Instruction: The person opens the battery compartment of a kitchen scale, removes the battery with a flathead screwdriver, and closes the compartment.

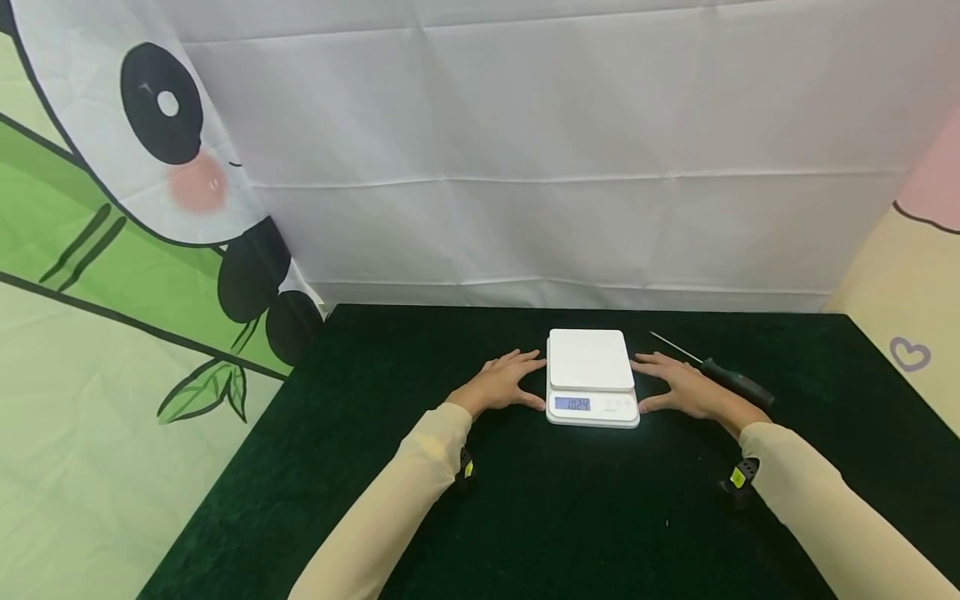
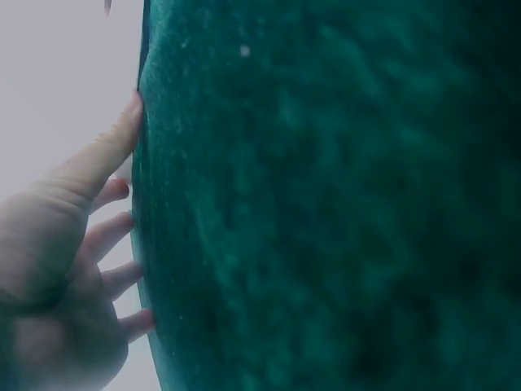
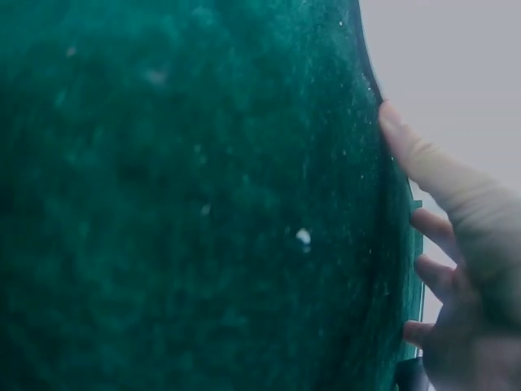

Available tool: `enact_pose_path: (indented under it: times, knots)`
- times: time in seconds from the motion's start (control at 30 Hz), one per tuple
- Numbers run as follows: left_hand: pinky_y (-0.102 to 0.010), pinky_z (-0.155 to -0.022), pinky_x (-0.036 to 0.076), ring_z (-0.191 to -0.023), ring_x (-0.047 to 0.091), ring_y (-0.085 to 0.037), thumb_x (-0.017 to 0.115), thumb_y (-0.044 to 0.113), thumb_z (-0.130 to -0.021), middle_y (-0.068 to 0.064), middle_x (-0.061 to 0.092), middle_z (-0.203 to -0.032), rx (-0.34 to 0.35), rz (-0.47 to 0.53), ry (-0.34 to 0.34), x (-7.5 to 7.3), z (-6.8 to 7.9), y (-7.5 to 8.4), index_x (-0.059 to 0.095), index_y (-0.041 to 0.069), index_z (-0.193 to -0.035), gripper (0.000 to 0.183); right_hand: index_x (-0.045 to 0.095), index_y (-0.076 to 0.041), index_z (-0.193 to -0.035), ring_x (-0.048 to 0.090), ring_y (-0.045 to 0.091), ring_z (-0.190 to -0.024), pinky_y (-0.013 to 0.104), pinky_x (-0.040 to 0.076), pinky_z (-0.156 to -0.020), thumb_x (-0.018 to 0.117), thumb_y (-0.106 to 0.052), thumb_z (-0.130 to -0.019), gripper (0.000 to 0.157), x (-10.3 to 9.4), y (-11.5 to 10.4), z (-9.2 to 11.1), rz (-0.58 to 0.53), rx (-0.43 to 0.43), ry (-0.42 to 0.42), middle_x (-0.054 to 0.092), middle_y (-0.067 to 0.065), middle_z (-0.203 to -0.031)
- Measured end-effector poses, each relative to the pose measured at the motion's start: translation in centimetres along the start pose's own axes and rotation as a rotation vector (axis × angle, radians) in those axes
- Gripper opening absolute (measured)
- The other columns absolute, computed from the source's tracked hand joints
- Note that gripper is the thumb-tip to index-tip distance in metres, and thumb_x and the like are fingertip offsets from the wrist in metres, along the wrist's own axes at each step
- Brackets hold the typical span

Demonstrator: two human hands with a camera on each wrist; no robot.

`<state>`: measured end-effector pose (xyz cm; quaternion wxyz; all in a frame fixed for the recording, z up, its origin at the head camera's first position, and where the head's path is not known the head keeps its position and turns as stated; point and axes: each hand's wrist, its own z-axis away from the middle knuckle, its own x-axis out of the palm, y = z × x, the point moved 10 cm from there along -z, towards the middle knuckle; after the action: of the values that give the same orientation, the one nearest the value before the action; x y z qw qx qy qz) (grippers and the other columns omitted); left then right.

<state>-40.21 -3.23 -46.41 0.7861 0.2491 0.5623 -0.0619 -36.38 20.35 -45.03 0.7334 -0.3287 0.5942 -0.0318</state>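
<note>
A white digital kitchen scale (image 1: 591, 360) lies flat on the dark green tabletop, its lit display (image 1: 572, 404) showing digits. My left hand (image 1: 504, 385) is at the scale's left side, fingers extended and spread, with fingertips and thumb right at its edge. On the other side my right hand (image 1: 684, 392) mirrors it, fingers straight and thumb close to the scale's front right corner. In the left wrist view the left thumb (image 2: 110, 142) stretches out over green cloth; the right wrist view likewise shows the right thumb (image 3: 423, 163) and fingers spread. Neither wrist view shows the scale.
A screwdriver with a black handle (image 1: 733, 383) lies behind the right hand, its shaft pointing to the back left. Green cloth (image 1: 555, 517) covers the table. A white curtain (image 1: 525, 225) hangs behind it, and a printed panda cloth (image 1: 150, 208) is at the left.
</note>
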Motion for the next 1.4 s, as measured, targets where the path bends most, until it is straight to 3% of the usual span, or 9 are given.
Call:
enact_pose_path:
  times: [0.53,0.83,1.1,1.23,1.4]
  knots:
    - [-0.058,-0.118,0.012,-0.152,0.012,-0.026,0.060,0.063,-0.087,0.004,0.022,-0.163,0.092,0.087,0.005,-0.3,0.4,-0.5,0.032,0.030,-0.153,0.079,0.039,-0.006,-0.149,0.014,0.053,-0.144,0.077,0.005,-0.105,0.064,-0.042,-0.093,0.072,-0.5,0.4,1.0,-0.067,-0.029,0.001,0.028,0.027,-0.156]
    - [-0.059,-0.117,0.010,-0.151,0.017,-0.028,0.054,0.065,-0.090,0.001,0.022,-0.163,0.139,0.223,0.022,-0.8,1.0,-0.7,0.038,0.031,-0.151,0.072,0.035,-0.005,-0.150,0.017,0.056,-0.141,0.075,0.019,-0.104,0.057,-0.036,-0.098,0.065,-0.6,0.1,1.6,-0.138,-0.050,-0.027,0.026,0.031,-0.155]
    - [-0.053,-0.116,0.024,-0.149,0.024,-0.025,0.057,0.058,-0.092,0.002,0.034,-0.159,0.154,0.400,0.076,-2.0,1.7,-0.6,0.055,0.026,-0.140,0.057,0.036,-0.003,-0.150,0.029,0.055,-0.137,0.071,0.028,-0.103,0.048,-0.035,-0.103,0.058,-1.1,-0.7,1.9,-0.194,-0.036,-0.035,0.031,0.031,-0.152]
    - [-0.050,-0.114,0.031,-0.144,0.035,-0.024,0.056,0.058,-0.092,0.004,0.044,-0.152,0.150,0.484,0.102,-2.9,2.0,-0.1,0.060,0.024,-0.135,0.055,0.035,0.001,-0.149,0.030,0.055,-0.136,0.070,0.028,-0.104,0.040,-0.042,-0.105,0.061,-1.6,-0.6,2.0,-0.241,0.028,-0.047,0.033,0.032,-0.151]
    - [-0.047,-0.111,0.037,-0.135,0.048,-0.021,0.056,0.063,-0.090,0.002,0.056,-0.142,0.125,0.582,0.117,-3.6,2.2,0.1,0.062,0.024,-0.133,0.058,0.040,0.003,-0.145,0.030,0.053,-0.137,0.070,0.025,-0.106,0.036,-0.042,-0.106,0.060,-2.4,-1.2,2.2,-0.322,0.009,-0.044,0.035,0.031,-0.149]
